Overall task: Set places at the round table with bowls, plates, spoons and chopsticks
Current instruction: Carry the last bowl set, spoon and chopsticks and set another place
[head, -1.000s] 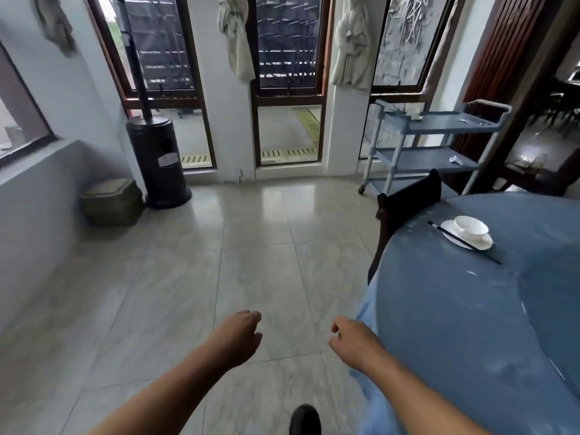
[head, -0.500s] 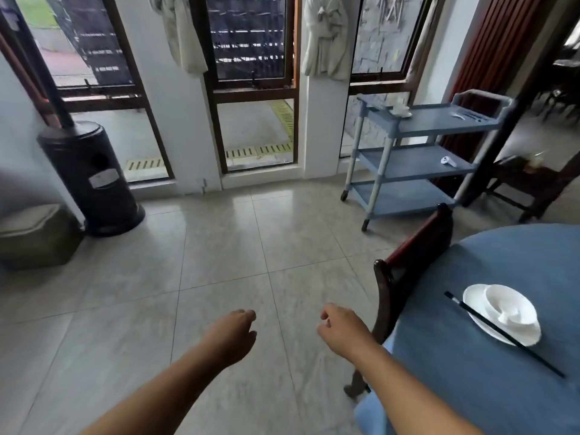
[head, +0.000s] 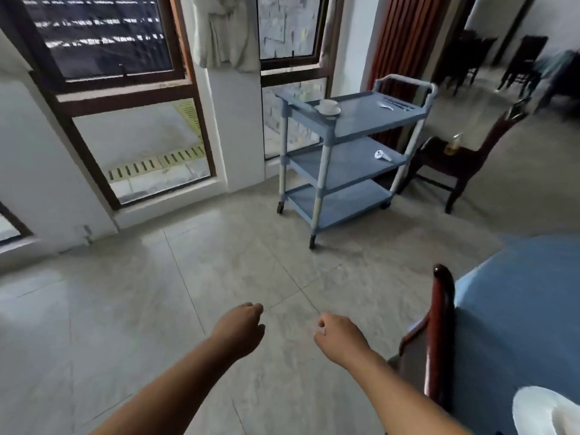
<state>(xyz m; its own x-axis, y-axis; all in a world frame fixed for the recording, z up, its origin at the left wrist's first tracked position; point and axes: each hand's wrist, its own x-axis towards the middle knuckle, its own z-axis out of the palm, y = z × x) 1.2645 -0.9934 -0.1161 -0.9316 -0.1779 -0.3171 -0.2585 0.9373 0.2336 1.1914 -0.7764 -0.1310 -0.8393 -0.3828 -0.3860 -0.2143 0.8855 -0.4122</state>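
Bowl (head: pixel 328 105) and plate (head: pixel 329 111) for a further place sit stacked on the top shelf of the blue serving cart (head: pixel 351 133) by the window, with what look like chopsticks and a spoon (head: pixel 396 104) further along the same shelf, too blurred to separate. A white plate (head: pixel 546 411) shows on the round table (head: pixel 518 309) at the lower right, well apart from the cart. Both hands are empty and loosely curled, held apart over the tiled floor: left hand (head: pixel 240 329), right hand (head: pixel 340 339). The likely step is fetching the next setting from the cart. The cart stands on castors, so a push while lifting could roll it. A bowl carried loose on its plate could slide off. The dark red chair (head: pixel 439 334) at the table edge stands close to the right arm and could catch a loaded hand on the return.
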